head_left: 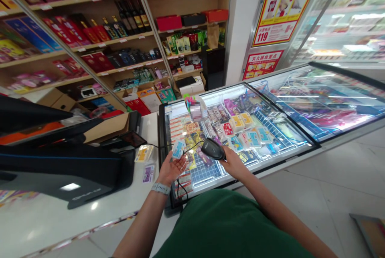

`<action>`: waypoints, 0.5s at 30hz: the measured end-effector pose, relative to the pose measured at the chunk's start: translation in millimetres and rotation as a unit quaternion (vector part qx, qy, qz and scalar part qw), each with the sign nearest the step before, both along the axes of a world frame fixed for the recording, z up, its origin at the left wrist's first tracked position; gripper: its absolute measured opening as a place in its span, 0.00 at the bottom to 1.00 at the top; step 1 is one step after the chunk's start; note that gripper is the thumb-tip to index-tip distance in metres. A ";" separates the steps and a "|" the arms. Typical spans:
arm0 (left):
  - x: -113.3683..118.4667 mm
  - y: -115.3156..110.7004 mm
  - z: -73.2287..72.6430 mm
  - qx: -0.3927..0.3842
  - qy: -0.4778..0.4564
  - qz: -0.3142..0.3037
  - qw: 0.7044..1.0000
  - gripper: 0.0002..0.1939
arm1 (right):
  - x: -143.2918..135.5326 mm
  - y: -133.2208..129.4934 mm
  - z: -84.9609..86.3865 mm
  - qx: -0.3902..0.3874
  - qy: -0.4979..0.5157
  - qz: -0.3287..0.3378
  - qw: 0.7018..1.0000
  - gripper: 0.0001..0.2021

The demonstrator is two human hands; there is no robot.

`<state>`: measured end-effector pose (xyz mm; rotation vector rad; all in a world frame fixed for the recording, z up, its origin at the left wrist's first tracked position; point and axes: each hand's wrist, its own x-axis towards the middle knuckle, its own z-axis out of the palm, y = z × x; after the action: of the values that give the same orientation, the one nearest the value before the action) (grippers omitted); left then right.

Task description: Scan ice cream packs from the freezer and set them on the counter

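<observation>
My left hand [171,170] is turned palm up above the near left corner of a glass-topped freezer [207,179], with a watch on the wrist. It holds a small blue-and-white packet [178,149] by the thumb and fingers. My right hand [234,164] is wrapped round a black barcode scanner [213,149], whose head points left toward the packet. A thin cable [194,145] runs near both hands. On the freezer's glass lie several similar packets, including blue ones [254,139], yellow ones [237,122] and a red one [227,129].
On the left, a white counter [144,200] bears a dark checkout terminal [99,169], a yellow packet stack [143,153] and a purple packet [148,173]. An open cardboard box [106,129] stands behind. Stocked shelves [120,39] line the far wall.
</observation>
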<state>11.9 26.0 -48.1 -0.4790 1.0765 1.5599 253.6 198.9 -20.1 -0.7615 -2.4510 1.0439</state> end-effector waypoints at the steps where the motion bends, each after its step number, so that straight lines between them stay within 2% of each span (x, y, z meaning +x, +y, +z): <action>1: -0.4 -8.0 -2.0 -0.007 0.004 0.010 1.000 0.21 | -0.5 0.5 -1.7 0.000 -0.002 0.000 1.000 0.16; 5: -2.8 -41.8 -11.6 -0.051 0.047 0.048 0.996 0.19 | -2.7 1.8 -6.0 0.000 -0.006 0.003 1.000 0.16; 9: -8.4 -73.5 -24.7 -0.126 0.143 0.090 0.978 0.18 | -4.5 0.3 -2.9 -0.004 -0.017 0.006 1.000 0.15; 12: -14.5 -94.2 -36.0 -0.200 0.253 0.119 0.939 0.17 | -6.1 -1.9 1.2 -0.010 -0.020 0.008 1.000 0.15; 15: -21.8 -111.4 -46.3 -0.282 0.380 0.130 0.871 0.21 | -8.3 -3.1 3.8 -0.013 -0.024 0.011 1.000 0.15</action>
<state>-9.9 -85.4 -94.4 -0.4055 2.1892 1.6965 245.3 195.8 -16.4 -0.7784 -2.4956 1.0801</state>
